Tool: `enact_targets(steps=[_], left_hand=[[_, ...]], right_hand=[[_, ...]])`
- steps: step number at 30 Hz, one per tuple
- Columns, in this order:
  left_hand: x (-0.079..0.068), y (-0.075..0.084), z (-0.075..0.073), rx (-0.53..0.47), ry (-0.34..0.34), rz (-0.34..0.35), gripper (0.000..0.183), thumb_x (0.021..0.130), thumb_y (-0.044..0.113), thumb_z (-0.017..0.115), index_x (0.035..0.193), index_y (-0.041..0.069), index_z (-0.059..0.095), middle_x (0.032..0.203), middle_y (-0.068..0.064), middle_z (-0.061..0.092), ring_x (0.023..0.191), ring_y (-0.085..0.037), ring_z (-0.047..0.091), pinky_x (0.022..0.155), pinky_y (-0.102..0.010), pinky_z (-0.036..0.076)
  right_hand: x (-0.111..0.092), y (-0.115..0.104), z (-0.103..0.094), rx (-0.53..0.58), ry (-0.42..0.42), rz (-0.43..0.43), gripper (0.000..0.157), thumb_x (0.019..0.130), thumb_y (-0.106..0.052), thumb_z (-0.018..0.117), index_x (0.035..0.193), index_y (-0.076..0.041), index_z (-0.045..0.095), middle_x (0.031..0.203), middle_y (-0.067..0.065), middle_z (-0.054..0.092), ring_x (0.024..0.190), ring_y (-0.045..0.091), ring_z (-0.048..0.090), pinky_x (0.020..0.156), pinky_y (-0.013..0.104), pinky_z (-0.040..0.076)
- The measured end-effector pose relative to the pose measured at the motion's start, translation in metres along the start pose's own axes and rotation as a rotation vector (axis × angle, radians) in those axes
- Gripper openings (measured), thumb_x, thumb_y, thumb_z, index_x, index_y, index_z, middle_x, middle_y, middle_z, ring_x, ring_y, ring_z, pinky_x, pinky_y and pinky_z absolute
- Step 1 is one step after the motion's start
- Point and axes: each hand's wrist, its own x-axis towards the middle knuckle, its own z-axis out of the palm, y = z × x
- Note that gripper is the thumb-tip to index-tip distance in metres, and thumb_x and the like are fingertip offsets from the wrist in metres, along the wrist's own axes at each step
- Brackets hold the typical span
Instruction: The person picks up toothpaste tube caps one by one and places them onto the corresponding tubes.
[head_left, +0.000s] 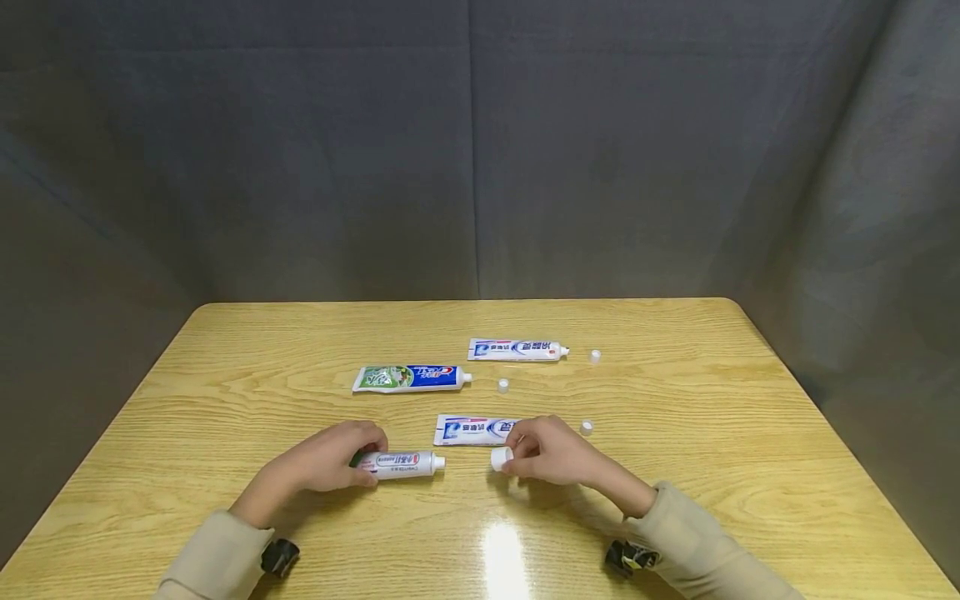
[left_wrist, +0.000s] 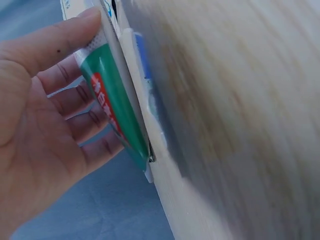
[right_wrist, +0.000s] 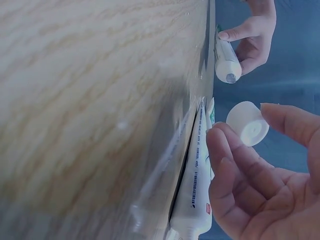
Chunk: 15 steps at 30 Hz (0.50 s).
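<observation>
My left hand (head_left: 333, 457) grips a toothpaste tube (head_left: 405, 464) near its tail, with the bare white nozzle pointing right. In the left wrist view the tube's green back end (left_wrist: 107, 92) shows between thumb and fingers. A white screw cap (head_left: 500, 457) is pinched between the thumb and fingers of my right hand (head_left: 551, 452), a short gap to the right of the nozzle. The cap (right_wrist: 247, 123) appears with its round face visible in the right wrist view. Just behind the right hand lies a white and blue toothpaste tube (head_left: 472, 430), its nozzle end hidden by that hand.
Farther back lie a green and blue toothpaste tube (head_left: 411, 378) and another white and blue tube (head_left: 516, 349), both uncapped. Loose white caps stand on the wooden table (head_left: 262, 358): one cap (head_left: 503, 386), a second cap (head_left: 596, 356) and a third cap (head_left: 587, 427). A grey curtain (head_left: 337, 167) hangs behind.
</observation>
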Motion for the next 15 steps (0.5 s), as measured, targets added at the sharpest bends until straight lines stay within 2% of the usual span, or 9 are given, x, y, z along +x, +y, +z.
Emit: enact_targets(steps=[8, 11, 15], left_hand=[[0.0009, 0.0009, -0.0004, 0.010, 0.062, 0.025, 0.022, 0.075, 0.016, 0.074, 0.090, 0.015, 0.058, 0.084, 0.010, 0.052, 0.075, -0.008, 0.046, 0.068, -0.028, 0.041], [0.0012, 0.0018, -0.0004, 0.013, 0.081, 0.032, 0.022, 0.075, 0.016, 0.074, 0.090, 0.016, 0.058, 0.084, 0.010, 0.052, 0.075, -0.008, 0.046, 0.067, -0.027, 0.041], [0.0013, 0.0031, -0.0015, 0.022, 0.101, 0.038, 0.021, 0.075, 0.016, 0.073, 0.089, 0.016, 0.058, 0.083, 0.011, 0.052, 0.074, -0.007, 0.046, 0.067, -0.027, 0.041]], right_hand=[[0.0010, -0.0005, -0.0001, -0.016, 0.022, -0.001, 0.014, 0.080, -0.015, 0.068, 0.085, -0.005, 0.060, 0.066, -0.002, 0.065, 0.055, 0.008, 0.057, 0.065, 0.025, 0.045], [0.0015, -0.0003, 0.0001, -0.007, 0.040, -0.007, 0.014, 0.081, -0.015, 0.067, 0.086, -0.004, 0.061, 0.066, -0.001, 0.065, 0.057, 0.011, 0.059, 0.064, 0.025, 0.046], [0.0023, -0.0007, 0.0006, 0.046, 0.064, -0.012, 0.015, 0.081, -0.015, 0.066, 0.086, -0.002, 0.061, 0.069, 0.002, 0.066, 0.057, 0.015, 0.060, 0.056, 0.024, 0.046]])
